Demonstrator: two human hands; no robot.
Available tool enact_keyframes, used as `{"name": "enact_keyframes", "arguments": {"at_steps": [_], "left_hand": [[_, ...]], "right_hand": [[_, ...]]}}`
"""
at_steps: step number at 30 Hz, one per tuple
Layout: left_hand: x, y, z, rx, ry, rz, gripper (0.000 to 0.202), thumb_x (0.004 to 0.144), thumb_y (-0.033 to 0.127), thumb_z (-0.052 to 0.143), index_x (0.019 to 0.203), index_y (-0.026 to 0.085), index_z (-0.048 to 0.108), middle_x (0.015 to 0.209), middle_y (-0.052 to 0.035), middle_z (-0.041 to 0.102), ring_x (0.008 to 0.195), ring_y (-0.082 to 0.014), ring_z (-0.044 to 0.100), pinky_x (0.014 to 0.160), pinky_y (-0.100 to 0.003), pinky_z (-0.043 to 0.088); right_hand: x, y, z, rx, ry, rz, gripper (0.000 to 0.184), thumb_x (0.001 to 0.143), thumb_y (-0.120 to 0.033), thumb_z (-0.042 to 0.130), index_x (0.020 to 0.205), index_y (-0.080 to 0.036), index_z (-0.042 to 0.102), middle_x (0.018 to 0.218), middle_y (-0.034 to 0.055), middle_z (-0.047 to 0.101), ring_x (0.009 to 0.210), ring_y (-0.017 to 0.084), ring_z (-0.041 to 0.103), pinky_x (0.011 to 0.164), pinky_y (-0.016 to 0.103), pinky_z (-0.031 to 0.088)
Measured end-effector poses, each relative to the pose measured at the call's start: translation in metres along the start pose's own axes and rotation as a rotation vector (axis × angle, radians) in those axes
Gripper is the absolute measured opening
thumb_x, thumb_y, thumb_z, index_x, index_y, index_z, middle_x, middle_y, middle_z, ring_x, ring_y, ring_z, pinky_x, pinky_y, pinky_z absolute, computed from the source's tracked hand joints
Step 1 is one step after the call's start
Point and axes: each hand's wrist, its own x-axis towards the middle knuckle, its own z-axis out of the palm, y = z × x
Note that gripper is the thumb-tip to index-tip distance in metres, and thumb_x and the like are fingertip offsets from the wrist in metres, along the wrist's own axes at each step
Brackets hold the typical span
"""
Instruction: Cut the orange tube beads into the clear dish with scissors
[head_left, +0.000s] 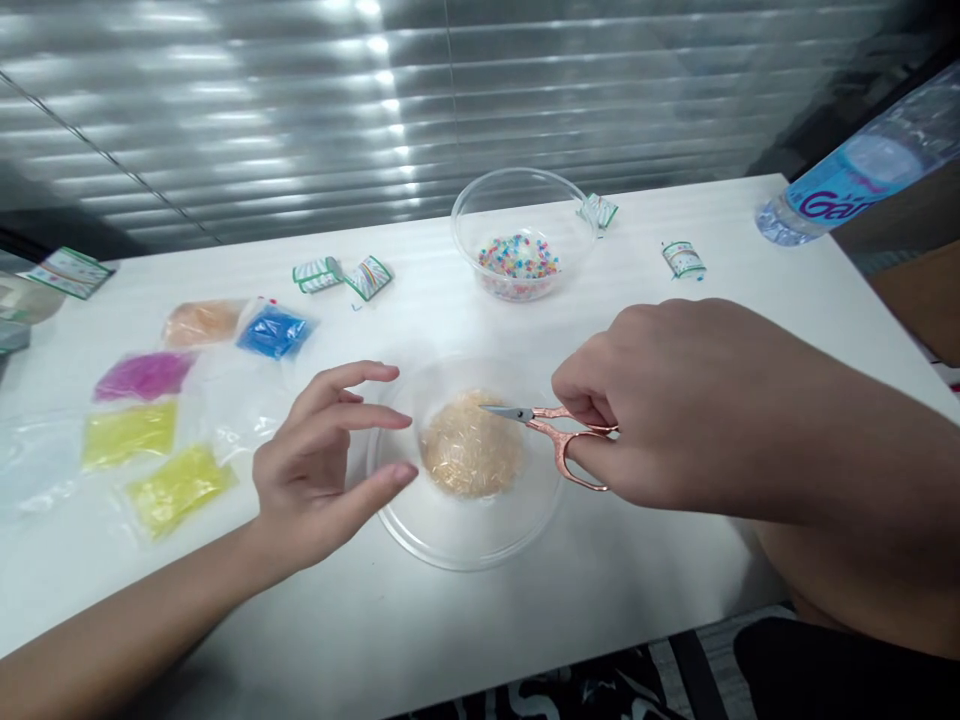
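My right hand (675,400) grips small rose-gold scissors (559,430), their closed tip pointing left over a clear bowl (457,535) that holds a heap of pale gold tube beads (471,445). My left hand (322,465) hovers at the bowl's left rim, fingers apart and curved, holding nothing. A second clear bowl (480,200) with mixed coloured beads (519,258) stands farther back on the white table (420,630).
Small bags of beads lie at the left: orange (201,322), blue (273,332), magenta (142,375), and two yellow (129,432) ones. Small folded paper packets (343,275) lie near the back. A water bottle (862,175) lies at the right corner. Window blinds stand behind the table.
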Motion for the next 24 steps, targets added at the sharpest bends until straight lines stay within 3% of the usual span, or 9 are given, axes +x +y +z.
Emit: {"name": "enact_keyframes", "arguments": {"at_steps": [4,8,13,24], "left_hand": [[-0.008,-0.009,0.000,-0.123,-0.101,-0.020,0.085,0.062,0.059,0.082,0.131,0.019,0.055,0.133,-0.0182,0.048,0.126,-0.0366,0.046,0.108,-0.059,0.038],[-0.014,-0.011,0.000,-0.132,-0.173,-0.047,0.112,0.050,0.071,0.081,0.142,0.018,0.043,0.140,-0.0208,0.038,0.126,-0.0396,0.044,0.112,-0.066,0.030],[-0.016,-0.012,-0.001,-0.128,-0.196,-0.043,0.119,0.045,0.072,0.083,0.143,0.019,0.041,0.140,-0.0198,0.040,0.129,-0.0379,0.040,0.114,-0.063,0.029],[-0.015,-0.009,-0.003,-0.035,-0.248,-0.024,0.115,0.051,0.075,0.078,0.143,0.018,0.039,0.139,-0.0212,0.042,0.132,-0.0360,0.039,0.114,-0.058,0.032]], "right_hand": [[0.004,-0.003,0.000,0.009,-0.011,-0.031,0.028,0.064,-0.026,0.058,0.041,-0.023,0.042,0.036,-0.0031,0.040,0.032,0.012,0.024,0.034,0.027,0.013],[0.006,-0.005,0.000,-0.015,0.003,-0.031,0.026,0.064,-0.025,0.059,0.043,-0.024,0.045,0.039,-0.0023,0.043,0.035,0.013,0.025,0.036,0.027,0.014],[0.004,-0.006,0.003,-0.048,-0.012,-0.019,0.030,0.068,-0.026,0.058,0.043,-0.023,0.042,0.038,-0.0019,0.040,0.036,0.012,0.020,0.038,0.028,0.011],[0.007,-0.006,0.003,-0.029,-0.064,-0.019,0.027,0.071,-0.028,0.055,0.048,-0.024,0.043,0.043,0.0001,0.045,0.039,0.013,0.024,0.041,0.030,0.013]]}}
